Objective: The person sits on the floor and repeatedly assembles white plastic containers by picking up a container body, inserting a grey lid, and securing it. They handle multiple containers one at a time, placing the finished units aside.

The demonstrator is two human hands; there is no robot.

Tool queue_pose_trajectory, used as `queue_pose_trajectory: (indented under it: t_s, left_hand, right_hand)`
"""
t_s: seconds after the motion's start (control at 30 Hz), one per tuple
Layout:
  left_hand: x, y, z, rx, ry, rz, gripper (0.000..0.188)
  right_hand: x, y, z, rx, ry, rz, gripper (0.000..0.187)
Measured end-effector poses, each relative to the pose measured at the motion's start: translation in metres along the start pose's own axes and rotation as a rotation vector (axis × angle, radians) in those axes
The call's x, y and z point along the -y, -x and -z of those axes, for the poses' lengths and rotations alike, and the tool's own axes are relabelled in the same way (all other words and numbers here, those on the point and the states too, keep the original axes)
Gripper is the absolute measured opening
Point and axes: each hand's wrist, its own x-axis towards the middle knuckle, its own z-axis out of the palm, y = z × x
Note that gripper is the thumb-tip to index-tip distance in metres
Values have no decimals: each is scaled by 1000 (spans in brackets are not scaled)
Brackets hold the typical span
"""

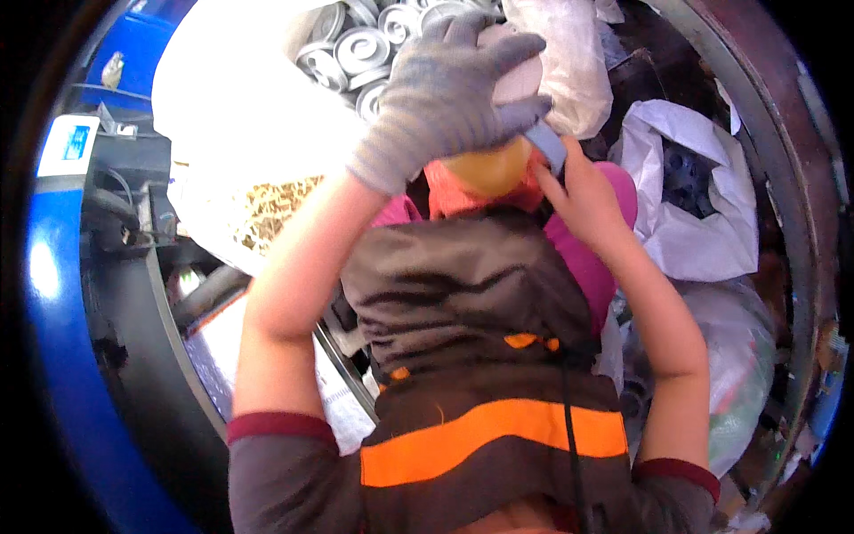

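My left hand (445,93), in a grey knitted glove, reaches over my lap with its fingers spread apart. Behind those fingers shows a pale pinkish rounded surface (519,78); what it belongs to I cannot make out. Bare, my right hand (583,196) grips a grey curved plastic part (546,147) near the tip of the gloved thumb. Just below them lies a yellow-orange rounded thing (489,169), partly covered by the glove, over reddish-orange cloth (449,198). Several grey round plastic parts (362,52) with curled centres fill a white sack (227,80) beyond my left hand.
To the right stands an open white bag (649,214) with dark parts inside, and a clear plastic bag (743,356) sits nearer. A pale filled bag (569,53) is at the far side. Blue and black equipment (53,267) runs along the left, beside printed sheets (342,400).
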Motion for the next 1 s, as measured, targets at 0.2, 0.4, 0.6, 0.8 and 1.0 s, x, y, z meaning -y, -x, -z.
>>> queue_pose_trajectory:
  t_s: [0.2,0.4,0.6,0.8,1.0]
  left_hand:
    - [41,-10,4,-31,389,137,58]
    - [81,44,-66,191,460,570,41]
    - [85,96,-131,158,344,197,31]
    - [55,70,-13,490,928,549,37]
    - [87,126,-5,290,947,996,36]
  right_hand:
    - [-16,3,1,-152,-446,13,33]
    - [23,18,52,-24,-728,-223,19]
    - [30,8,54,256,-659,-213,23]
    - [49,-47,38,513,-512,-211,25]
    - [24,-190,-47,184,-421,29,29]
